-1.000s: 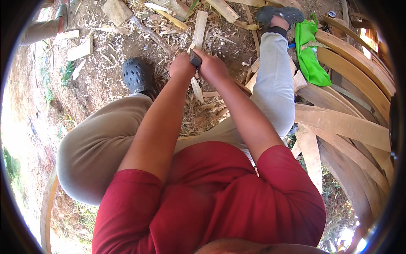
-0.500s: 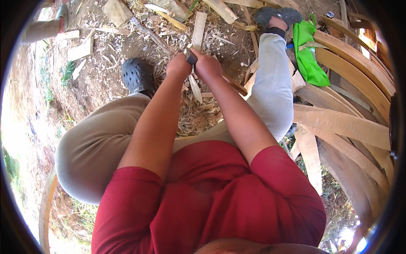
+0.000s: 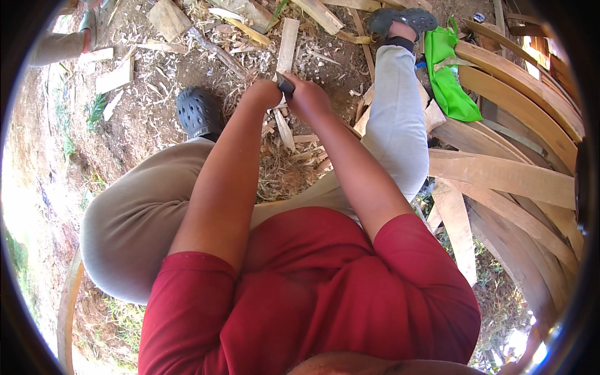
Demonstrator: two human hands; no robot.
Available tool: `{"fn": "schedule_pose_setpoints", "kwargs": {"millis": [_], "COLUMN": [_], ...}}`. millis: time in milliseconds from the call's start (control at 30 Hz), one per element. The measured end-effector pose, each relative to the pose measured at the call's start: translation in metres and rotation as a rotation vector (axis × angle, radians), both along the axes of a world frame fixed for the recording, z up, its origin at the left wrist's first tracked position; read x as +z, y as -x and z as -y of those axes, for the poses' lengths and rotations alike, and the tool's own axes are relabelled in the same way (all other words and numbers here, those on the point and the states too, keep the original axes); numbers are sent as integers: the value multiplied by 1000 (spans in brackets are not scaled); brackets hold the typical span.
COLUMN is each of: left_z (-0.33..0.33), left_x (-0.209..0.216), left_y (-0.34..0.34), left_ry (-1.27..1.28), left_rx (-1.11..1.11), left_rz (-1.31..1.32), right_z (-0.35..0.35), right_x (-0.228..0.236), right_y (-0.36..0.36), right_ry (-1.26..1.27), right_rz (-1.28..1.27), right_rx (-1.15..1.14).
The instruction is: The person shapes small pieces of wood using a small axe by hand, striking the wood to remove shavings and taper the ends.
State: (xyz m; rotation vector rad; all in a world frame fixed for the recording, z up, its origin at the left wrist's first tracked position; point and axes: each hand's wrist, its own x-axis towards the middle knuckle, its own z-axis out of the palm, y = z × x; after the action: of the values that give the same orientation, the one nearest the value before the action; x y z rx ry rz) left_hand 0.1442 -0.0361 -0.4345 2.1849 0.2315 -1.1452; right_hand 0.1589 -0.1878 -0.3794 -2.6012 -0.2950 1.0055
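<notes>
Between my two hands a dark, block-shaped tool head (image 3: 285, 85) shows, tilted; it looks like metal. My right hand (image 3: 310, 100) is closed around it from the right, thumb along its top. My left hand (image 3: 262, 95) is a closed fist against its left side; what its fingers grip is hidden. Just beyond the hands a pale flat wood strip (image 3: 287, 47) points away from me; I cannot tell whether it touches them. A thin wood sliver (image 3: 284, 130) lies below the hands, between my legs.
Wood chips and shavings cover the dirt around my clogs (image 3: 199, 111). Long curved planks (image 3: 500, 178) are heaped on the right, with a bright green bag (image 3: 451, 81) at their far end. Another person's leg (image 3: 59, 47) shows at the far left.
The dark tool head has tilted and shifted slightly right between my hands. The brown wooden handle seen beside my right forearm is now mostly hidden. The whole view has moved slightly.
</notes>
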Motion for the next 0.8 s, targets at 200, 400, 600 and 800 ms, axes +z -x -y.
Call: {"fn": "schedule_pose_setpoints", "kwargs": {"millis": [200,400,600,800], "left_z": [0,-1,2,1], "left_x": [-9,13,0,-18], "left_y": [1,-8,-6,-2], "left_ry": [-33,-16,-10,-27], "left_rx": [-88,-74,-148,-90], "left_rz": [-55,-51,24,-4], "right_z": [6,11,22,16], "right_x": [-15,-17,-38,-23], "right_y": [9,1,-1,-10], "right_ry": [-163,-73,-63,-49], "right_rz": [161,79,98,70], "right_rx": [31,22,10,37]}}
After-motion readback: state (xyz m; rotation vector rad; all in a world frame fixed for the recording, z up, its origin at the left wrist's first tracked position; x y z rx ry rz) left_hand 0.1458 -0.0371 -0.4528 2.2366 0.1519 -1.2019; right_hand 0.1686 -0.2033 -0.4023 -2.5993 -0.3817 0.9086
